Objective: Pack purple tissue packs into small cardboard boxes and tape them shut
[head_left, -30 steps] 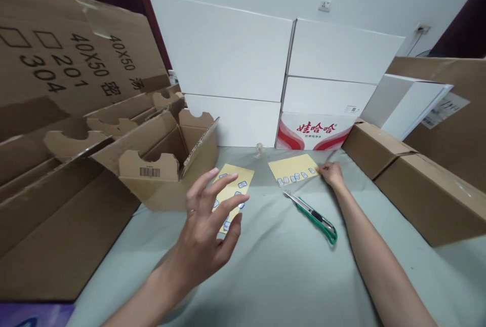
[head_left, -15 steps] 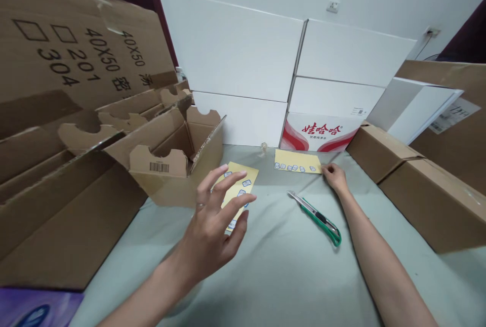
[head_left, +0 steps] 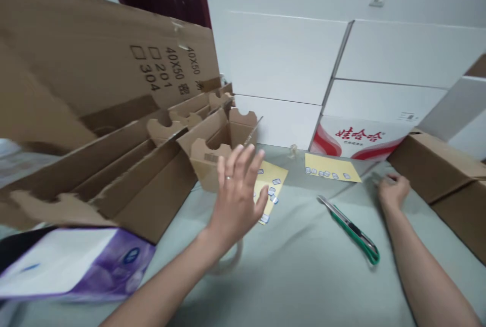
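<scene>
My left hand (head_left: pixel 239 195) is raised with fingers stretched out and a ring on one finger, holding nothing. It partly covers a yellow card (head_left: pixel 279 171) with several small blue-edged labels scattered on it. Under my left wrist a pale round band (head_left: pixel 237 258) partly shows. My right hand (head_left: pixel 394 193) rests on the table with curled fingers; a small greyish blur shows by the fingertips, too unclear to name. Left of this hand, apart from it, lies a second yellow card (head_left: pixel 334 163) with several labels in a row. A green utility knife (head_left: pixel 351 228) lies between my hands, its blade end pointing away.
Open cardboard boxes (head_left: pixel 167 180) line the left side. A purple-and-white pack (head_left: pixel 110 261) sits at front left. White boxes (head_left: pixel 281 58) form a wall at the back, and a brown carton (head_left: pixel 429 170) stands at right. A small crumpled bit (head_left: pixel 293 151) lies near the back.
The view has turned left. My right hand has moved right, away from the second card's edge. My left hand's fingers have straightened and point upward.
</scene>
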Demonstrator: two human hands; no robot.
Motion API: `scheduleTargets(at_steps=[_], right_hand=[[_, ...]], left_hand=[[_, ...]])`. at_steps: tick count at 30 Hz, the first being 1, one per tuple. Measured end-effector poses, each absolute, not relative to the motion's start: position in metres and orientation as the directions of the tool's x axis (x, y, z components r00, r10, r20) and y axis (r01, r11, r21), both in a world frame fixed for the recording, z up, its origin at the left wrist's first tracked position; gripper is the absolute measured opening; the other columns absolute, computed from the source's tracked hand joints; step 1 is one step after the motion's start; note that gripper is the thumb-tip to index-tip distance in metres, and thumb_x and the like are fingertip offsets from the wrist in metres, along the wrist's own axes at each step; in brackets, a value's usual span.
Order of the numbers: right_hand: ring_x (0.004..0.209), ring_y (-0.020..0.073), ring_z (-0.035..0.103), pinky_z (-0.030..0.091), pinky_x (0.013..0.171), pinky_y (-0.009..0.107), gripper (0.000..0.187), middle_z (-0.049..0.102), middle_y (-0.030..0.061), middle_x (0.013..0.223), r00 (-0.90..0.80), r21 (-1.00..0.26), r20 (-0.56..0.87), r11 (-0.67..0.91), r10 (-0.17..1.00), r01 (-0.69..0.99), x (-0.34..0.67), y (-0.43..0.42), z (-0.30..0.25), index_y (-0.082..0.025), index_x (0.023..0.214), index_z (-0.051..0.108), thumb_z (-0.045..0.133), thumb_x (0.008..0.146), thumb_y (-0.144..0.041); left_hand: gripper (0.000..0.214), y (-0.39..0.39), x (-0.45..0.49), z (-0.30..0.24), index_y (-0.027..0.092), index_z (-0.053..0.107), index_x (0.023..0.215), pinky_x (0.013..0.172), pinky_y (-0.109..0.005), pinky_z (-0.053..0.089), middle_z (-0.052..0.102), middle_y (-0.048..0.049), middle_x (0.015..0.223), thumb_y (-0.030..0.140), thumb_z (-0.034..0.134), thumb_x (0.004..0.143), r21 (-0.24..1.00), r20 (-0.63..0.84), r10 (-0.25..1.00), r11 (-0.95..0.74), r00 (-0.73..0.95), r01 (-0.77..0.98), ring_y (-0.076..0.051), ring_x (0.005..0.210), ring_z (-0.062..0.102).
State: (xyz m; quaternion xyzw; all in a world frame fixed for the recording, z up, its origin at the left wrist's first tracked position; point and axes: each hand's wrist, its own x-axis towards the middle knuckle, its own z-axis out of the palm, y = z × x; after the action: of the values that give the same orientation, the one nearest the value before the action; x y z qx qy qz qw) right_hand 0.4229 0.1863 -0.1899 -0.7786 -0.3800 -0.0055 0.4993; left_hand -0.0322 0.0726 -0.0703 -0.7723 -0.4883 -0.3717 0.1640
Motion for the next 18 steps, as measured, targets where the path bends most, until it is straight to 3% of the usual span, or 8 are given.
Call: scheduleTargets(at_steps=[2, 6, 9, 12, 15, 18], right_hand=[[0.108, 0.0226, 0.062, 0.053, 0.092, 0.045, 0.031, 0.061, 0.0088, 0.125, 0.721, -0.781, 0.377, -0.220, 0.581, 0.585, 0.417, 0.184, -0.183, -0.018, 0.121, 0.061, 0.060, 0.095, -0.036], [0.087, 0.0186, 0.066, 0.055, 0.077, 0.037, 0.036, 0.067, 0.0098, 0.108, 0.637, -0.774, 0.374, -0.151, 0.674, 0.615, 0.399, 0.185, -0.153, -0.016, 0.123, 0.058, 0.049, 0.099, -0.041], [0.080, 0.0224, 0.067, 0.053, 0.069, 0.035, 0.045, 0.071, 0.0139, 0.099, 0.410, -0.710, 0.374, -0.028, 0.832, 0.704, 0.381, 0.179, -0.127, -0.015, 0.125, 0.059, 0.045, 0.095, -0.046], [0.078, 0.0247, 0.069, 0.052, 0.067, 0.033, 0.046, 0.074, 0.0084, 0.089, 0.088, -0.603, 0.251, 0.084, 0.964, 0.793, 0.358, 0.154, -0.122, -0.023, 0.108, 0.070, 0.067, 0.074, -0.054], [0.067, 0.0244, 0.068, 0.050, 0.058, 0.032, 0.055, 0.073, 0.0041, 0.080, -0.088, -0.497, 0.083, 0.118, 0.993, 0.860, 0.340, 0.112, -0.140, -0.029, 0.104, 0.073, 0.082, 0.054, -0.049], [0.072, 0.0236, 0.069, 0.050, 0.061, 0.031, 0.043, 0.074, 0.0023, 0.087, -0.154, -0.424, 0.015, 0.146, 0.988, 0.894, 0.335, 0.081, -0.161, -0.032, 0.105, 0.072, 0.077, 0.063, -0.037]], left_hand=[[0.068, 0.088, -0.049, -0.072, 0.014, 0.028, 0.148, 0.112, -0.074, 0.019, 0.040, -0.0249, 0.150, 0.024, 0.059, 0.089, 0.121, 0.734, 0.669, -0.294, 0.114, 0.948, -0.043, 0.143, 0.029], [0.049, 0.114, -0.077, -0.080, 0.012, 0.054, 0.127, 0.110, -0.076, 0.019, 0.058, -0.0207, 0.122, 0.025, 0.067, 0.082, 0.121, 0.661, 0.749, -0.171, 0.049, 0.978, -0.045, 0.135, 0.039], [0.041, 0.121, -0.083, -0.085, 0.014, 0.062, 0.115, 0.109, -0.074, 0.025, 0.054, -0.0200, 0.122, 0.024, 0.071, 0.077, 0.124, 0.652, 0.755, -0.202, 0.074, 0.971, -0.045, 0.133, 0.040], [0.027, 0.121, -0.081, -0.086, 0.016, 0.066, 0.107, 0.109, -0.077, 0.021, 0.045, -0.0219, 0.138, 0.021, 0.064, 0.080, 0.116, 0.639, 0.755, -0.285, 0.148, 0.952, -0.045, 0.139, 0.032], [0.023, 0.121, -0.081, -0.083, 0.018, 0.067, 0.102, 0.106, -0.084, 0.012, 0.056, -0.0179, 0.126, 0.015, 0.050, 0.087, 0.128, 0.617, 0.761, -0.347, 0.199, 0.929, -0.040, 0.131, 0.045], [0.030, 0.117, -0.083, -0.074, 0.022, 0.068, 0.102, 0.108, -0.083, 0.005, 0.060, -0.0124, 0.116, 0.011, 0.044, 0.088, 0.157, 0.637, 0.749, -0.358, 0.183, 0.920, -0.033, 0.119, 0.054]])
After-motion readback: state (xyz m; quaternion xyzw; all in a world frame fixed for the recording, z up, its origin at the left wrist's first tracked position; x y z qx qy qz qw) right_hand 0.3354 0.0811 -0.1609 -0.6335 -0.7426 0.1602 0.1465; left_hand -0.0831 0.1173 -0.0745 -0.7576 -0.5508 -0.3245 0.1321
